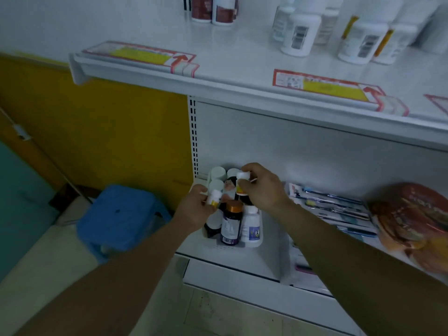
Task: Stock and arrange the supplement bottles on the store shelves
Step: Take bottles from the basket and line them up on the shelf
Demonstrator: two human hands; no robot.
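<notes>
The left hand (196,207) curls its fingers round a small white bottle with a yellow label (214,197), holding it tilted at the left edge of a cluster of bottles. The right hand (263,189) pinches a second small bottle with a white cap (242,181) by its top, thumb and fingers closed on it, just above the far part of the same cluster. The two hands are close together but apart, each with its own bottle.

Below them, the other bottles stand packed in a white tray (259,238) on the lower shelf (242,264). At the near side stands a dark bottle with a copper cap (232,223), touching a white bottle with a blue label (251,227) on its right. Left of the dark bottle, another dark container (210,230) is partly hidden by the left wrist. At the far side are round white caps (218,172).

To the right on the same shelf lie flat toothbrush packs (335,207), and further right a red and orange bag (412,221).

The upper shelf (242,66) carries white bottles (300,35) at its far right and two bottles with dark red labels (211,9) at the far middle; red and yellow price strips (327,86) sit along its near edge.

Left of the shelving, a blue stool (121,214) stands on the floor before a yellow wall (97,129).
</notes>
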